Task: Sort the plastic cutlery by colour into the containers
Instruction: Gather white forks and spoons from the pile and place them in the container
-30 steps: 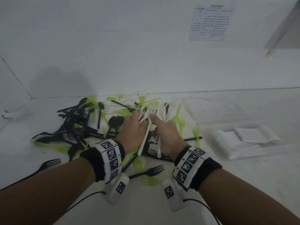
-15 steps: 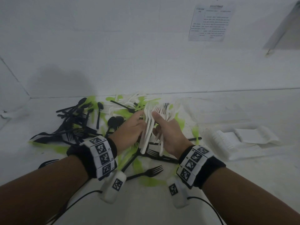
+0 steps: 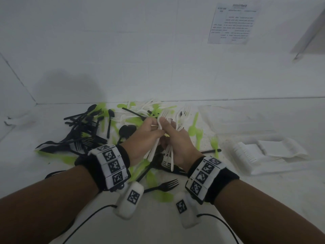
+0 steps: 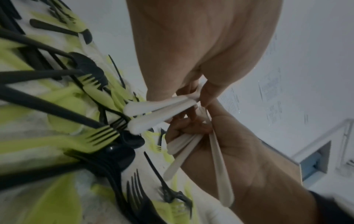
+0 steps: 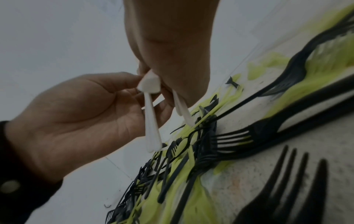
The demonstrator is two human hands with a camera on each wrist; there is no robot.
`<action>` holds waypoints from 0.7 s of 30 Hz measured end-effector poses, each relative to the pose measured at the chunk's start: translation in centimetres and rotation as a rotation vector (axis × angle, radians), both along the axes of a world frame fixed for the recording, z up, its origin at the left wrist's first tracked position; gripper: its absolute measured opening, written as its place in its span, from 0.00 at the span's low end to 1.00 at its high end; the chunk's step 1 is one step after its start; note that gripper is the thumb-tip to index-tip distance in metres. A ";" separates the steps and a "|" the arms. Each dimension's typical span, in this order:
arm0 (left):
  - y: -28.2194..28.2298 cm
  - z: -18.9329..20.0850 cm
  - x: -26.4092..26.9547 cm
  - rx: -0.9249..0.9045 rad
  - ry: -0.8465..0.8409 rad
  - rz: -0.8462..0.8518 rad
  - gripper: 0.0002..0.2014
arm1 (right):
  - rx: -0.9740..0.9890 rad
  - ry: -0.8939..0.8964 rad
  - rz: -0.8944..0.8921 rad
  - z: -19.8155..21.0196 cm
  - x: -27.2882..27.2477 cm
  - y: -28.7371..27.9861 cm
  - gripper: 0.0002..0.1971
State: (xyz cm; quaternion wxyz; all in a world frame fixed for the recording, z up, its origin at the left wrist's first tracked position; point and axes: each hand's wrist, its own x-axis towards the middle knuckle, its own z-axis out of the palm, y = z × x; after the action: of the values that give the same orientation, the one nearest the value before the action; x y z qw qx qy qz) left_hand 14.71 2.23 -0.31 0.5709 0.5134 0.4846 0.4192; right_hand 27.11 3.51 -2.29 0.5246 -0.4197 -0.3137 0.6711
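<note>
**Q:** What are the hands doing?

**A:** Both are raised together above the middle of the white tabletop [image 3: 246, 217]. The left hand [image 3: 146, 136] curls its fingers round a few white forks [image 4: 162, 110], handles pointing down toward the person. The right hand [image 3: 177, 143] grips a bigger bunch of white forks [image 3: 182, 117], tines fanned upward past its fingers. The hands touch at the fingertips.

**Q:** Where is the rest of the cutlery?

**A:** In a heap under and behind the hands, reaching toward the table's far edge. Black cutlery [image 3: 79, 136] lies mostly to the left, green cutlery [image 3: 193, 127] is scattered through the middle, and white pieces lie at the back. One black fork [image 3: 163, 185] lies alone near the wrists.

**Q:** And the containers?

**A:** A white container [image 3: 260, 155] sits by the right edge, with white pieces stacked inside.
</note>
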 end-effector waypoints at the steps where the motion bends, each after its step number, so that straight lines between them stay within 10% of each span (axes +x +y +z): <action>1: 0.1 -0.1 -0.1 -0.009 0.008 0.016 0.10 | -0.027 -0.010 -0.013 -0.1 -0.1 0.1 0.15; 13: -0.2 -0.2 1.0 -0.046 0.146 0.037 0.12 | 0.078 -0.207 0.038 0.4 -1.0 0.2 0.22; 21: -0.7 -1.0 0.4 0.022 0.149 0.032 0.14 | -0.145 0.053 0.224 0.8 -1.1 0.2 0.27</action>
State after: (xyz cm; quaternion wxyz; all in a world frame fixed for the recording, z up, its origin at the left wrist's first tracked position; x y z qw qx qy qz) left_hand 15.07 1.52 -1.31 0.5207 0.5417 0.5294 0.3939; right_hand 25.98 3.73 -1.48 0.4230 -0.4008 -0.2953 0.7571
